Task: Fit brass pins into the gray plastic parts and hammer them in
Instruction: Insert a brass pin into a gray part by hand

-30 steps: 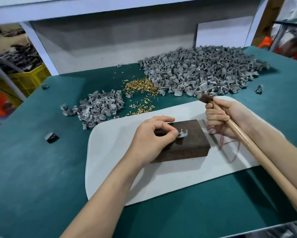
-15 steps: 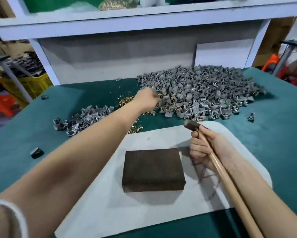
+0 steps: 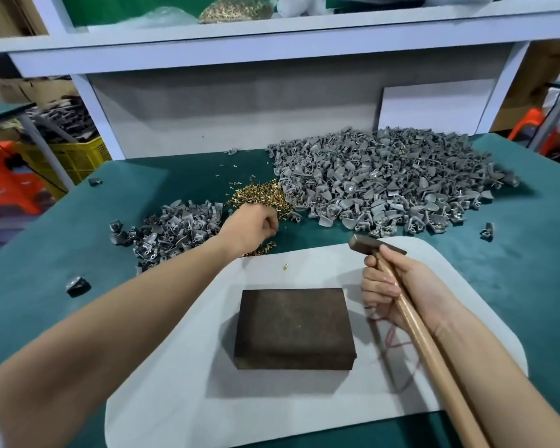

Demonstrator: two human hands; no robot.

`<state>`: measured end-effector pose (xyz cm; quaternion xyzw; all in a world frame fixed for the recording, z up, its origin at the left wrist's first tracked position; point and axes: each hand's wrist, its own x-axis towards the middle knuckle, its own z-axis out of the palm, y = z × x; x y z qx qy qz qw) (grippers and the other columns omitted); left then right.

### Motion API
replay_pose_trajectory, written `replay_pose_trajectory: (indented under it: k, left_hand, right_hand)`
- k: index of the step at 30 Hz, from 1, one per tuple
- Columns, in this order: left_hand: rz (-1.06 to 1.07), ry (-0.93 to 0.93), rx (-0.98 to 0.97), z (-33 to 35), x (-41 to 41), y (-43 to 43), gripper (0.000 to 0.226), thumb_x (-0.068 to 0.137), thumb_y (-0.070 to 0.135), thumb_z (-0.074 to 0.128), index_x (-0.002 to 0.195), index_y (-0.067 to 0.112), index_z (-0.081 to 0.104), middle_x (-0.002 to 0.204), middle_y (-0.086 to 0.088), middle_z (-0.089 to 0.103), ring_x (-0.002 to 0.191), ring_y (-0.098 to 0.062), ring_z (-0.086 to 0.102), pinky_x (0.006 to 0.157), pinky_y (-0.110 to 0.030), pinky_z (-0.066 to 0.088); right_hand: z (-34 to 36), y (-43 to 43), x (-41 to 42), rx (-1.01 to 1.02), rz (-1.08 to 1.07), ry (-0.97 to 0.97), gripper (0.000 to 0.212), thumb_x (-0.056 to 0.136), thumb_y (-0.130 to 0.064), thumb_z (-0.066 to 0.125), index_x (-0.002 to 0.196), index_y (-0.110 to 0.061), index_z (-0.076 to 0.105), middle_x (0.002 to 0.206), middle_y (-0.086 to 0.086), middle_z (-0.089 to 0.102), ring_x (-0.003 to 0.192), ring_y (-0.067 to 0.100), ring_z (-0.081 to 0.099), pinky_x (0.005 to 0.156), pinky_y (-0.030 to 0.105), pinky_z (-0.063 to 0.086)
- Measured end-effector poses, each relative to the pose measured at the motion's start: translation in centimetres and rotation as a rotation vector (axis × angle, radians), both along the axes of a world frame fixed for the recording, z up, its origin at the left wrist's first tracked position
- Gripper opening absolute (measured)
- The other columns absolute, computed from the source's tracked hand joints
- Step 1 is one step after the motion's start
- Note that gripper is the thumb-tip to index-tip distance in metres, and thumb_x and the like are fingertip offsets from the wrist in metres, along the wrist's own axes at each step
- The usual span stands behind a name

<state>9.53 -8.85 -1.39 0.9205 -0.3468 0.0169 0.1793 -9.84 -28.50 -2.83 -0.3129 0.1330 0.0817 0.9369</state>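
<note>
The dark brown rectangular block [image 3: 294, 328] lies open from above, bare white rounded mat [image 3: 175, 399] before it (the right hand [image 3: 391, 286], gripping a wooden-handled hammer [image 3: 430, 357], flanks its right); heaped gray plastic parts [image 3: 385, 185] crowd the far side.

This is a small factory workshop set up for hand assembly piecework. A green-covered worktable [image 3: 45, 318] carries 2 heaps of gray plastic parts [image 3: 385, 182], a large one and a smaller one, with a mound of loose brass pins [image 3: 259, 195] between them, and a white mat [image 3: 181, 399] bears a dark block [image 3: 293, 328] beside a wooden-handled hammer [image 3: 430, 344]. A pale shelf [image 3: 239, 43] above holds a bag [image 3: 236, 8] of more pins, while a yellow crate [image 3: 78, 156] and orange stools [image 3: 10, 185] stand beyond the bench.
</note>
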Motion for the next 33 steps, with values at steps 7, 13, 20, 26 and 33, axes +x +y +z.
replay_pose_trajectory:
  k: [7,13,20,26,33]
  left_hand:
    - [-0.01,0.022,-0.134,1.4,-0.2,0.8,0.018,0.079,0.0,0.064,0.088,0.015,0.066,0.078,0.005,0.062,0.071,-0.004,0.058,0.063,-0.006,0.042]
    - [0.068,-0.053,-0.007,4.5,0.8,5.4,0.021,0.081,0.0,0.059,0.09,0.017,0.066,0.081,0.006,0.062,0.071,-0.005,0.055,0.063,-0.012,0.041]
    - [0.017,-0.169,0.244,0.3,-0.8,9.3,0.019,0.085,-0.003,0.052,0.097,0.007,0.064,0.103,-0.005,0.057,0.092,-0.022,0.055,0.076,-0.024,0.039]
    - [0.044,-0.214,0.18,-0.1,-0.7,9.3,0.014,0.091,0.0,0.049,0.096,0.004,0.061,0.1,-0.011,0.053,0.085,-0.029,0.056,0.073,-0.036,0.046]
    - [0.177,-0.125,-0.389,4.2,-3.7,7.1,0.01,0.086,0.002,0.063,0.086,0.011,0.068,0.081,-0.001,0.062,0.067,-0.009,0.057,0.068,-0.014,0.043]
  right_hand:
    - [0.5,0.5,-0.2,-0.051,-0.043,0.042,0.023,0.087,-0.028,0.045,0.073,-0.01,0.046,0.044,-0.004,0.031,0.03,0.006,0.029,0.033,0.018,0.028]
    - [1.3,0.8,-0.6,-0.305,-0.036,0.136,0.021,0.085,-0.018,0.045,0.065,-0.012,0.044,0.041,-0.003,0.026,0.035,0.01,0.025,0.048,0.024,0.02]
    - [1.5,1.4,-0.8,-0.333,-0.1,0.186,0.027,0.09,-0.015,0.043,0.064,-0.012,0.041,0.044,-0.003,0.027,0.033,0.009,0.027,0.036,0.019,0.027]
    - [1.7,2.5,-1.0,-0.703,-0.192,0.246,0.02,0.089,-0.01,0.049,0.069,-0.007,0.048,0.047,0.007,0.046,0.032,0.015,0.04,0.036,0.019,0.032]
    - [2.3,1.0,-1.1,-1.973,-0.314,0.496,0.032,0.086,-0.04,0.058,0.077,-0.01,0.066,0.082,0.015,0.067,0.077,0.034,0.062,0.064,0.032,0.045]
